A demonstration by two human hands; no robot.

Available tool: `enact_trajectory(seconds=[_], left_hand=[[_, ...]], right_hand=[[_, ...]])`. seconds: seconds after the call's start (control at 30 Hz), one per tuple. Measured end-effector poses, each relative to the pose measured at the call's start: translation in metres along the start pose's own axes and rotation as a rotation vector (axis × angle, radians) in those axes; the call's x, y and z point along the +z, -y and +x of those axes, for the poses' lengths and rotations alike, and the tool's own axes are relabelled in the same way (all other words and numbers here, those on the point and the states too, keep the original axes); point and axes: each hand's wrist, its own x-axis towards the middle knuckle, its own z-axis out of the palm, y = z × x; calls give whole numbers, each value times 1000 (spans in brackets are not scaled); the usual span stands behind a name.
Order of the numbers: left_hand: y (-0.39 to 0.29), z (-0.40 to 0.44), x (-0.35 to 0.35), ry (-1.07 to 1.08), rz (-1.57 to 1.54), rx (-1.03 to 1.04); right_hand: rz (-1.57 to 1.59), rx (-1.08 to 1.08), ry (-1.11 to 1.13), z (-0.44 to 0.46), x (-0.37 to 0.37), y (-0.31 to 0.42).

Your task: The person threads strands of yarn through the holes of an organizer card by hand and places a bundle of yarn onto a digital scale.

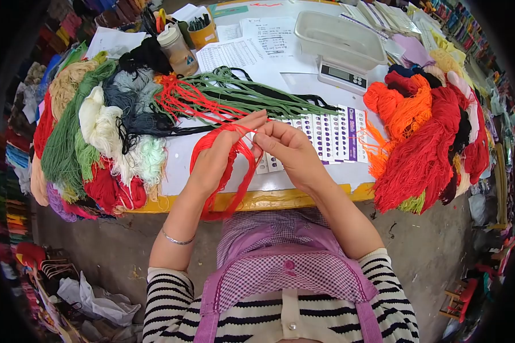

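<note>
Well, at the table's [274, 200] near edge, the left hand [222, 150] grips the looped red yarn [247, 180] while the right hand [289, 150] pinches some; gentle, even tension should keep it untangled, I'd say.

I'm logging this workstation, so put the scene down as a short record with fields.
Left hand: red yarn hanging at it in a long loop; exact grip hidden
Right hand: fingertips at the red strands, close to the left hand
Wrist: silver bracelet, left arm
Table, middle: green strands; shade cards
Table, far side: scale beneath a clear tub
Table, both sides: multicoloured yarn piles
</note>
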Motion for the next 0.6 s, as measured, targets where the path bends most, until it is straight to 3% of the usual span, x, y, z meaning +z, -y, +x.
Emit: enact_trajectory(seconds=[0.07, 0.17, 0.2, 0.27, 0.3, 0.33, 0.37, 0.4, 0.43, 0.47, 0.53, 0.57, 0.6], left_hand=[[-7, -2, 1, 41, 162, 50], [-4, -3, 3, 16, 115, 19], [-6, -4, 5, 19, 111, 24], [-11, -6, 8, -182, -221, -165], [10, -7, -16, -57, -634, -128], [-8, -9, -18, -371, -858, -294], [8, -20, -50, -446, -915, -222], [30, -36, -100, -243, -1112, -128], [19, -52, -115, -508, -987, -72], [30, -77, -158, -542, -928, 33], [27, -125, -208, -828, -841, 75], [26, -152, -232, -862, -770, 89], [16, -169, -237, -1022, -680, 107]], right_hand=[[-19, 14, -22, 0, 2, 1], [-120, 60, -36, 0, 4, -1], [-123, -34, -63, 2, 3, -4], [17, -119, -128, 3, 6, -2], [-15, -136, -149, -1, -3, 5], [237, 1, -49, -6, -15, 12], [489, 130, 52, -11, -28, 21], [371, 120, 62, -21, -45, 32], [-48, 76, -157, -31, -59, 50], [-456, 41, -372, -44, -72, 68], [-614, -67, -542, -68, -120, 110], [-777, 44, -665, -84, -134, 141], [-906, -1, -839, -98, -143, 168]])
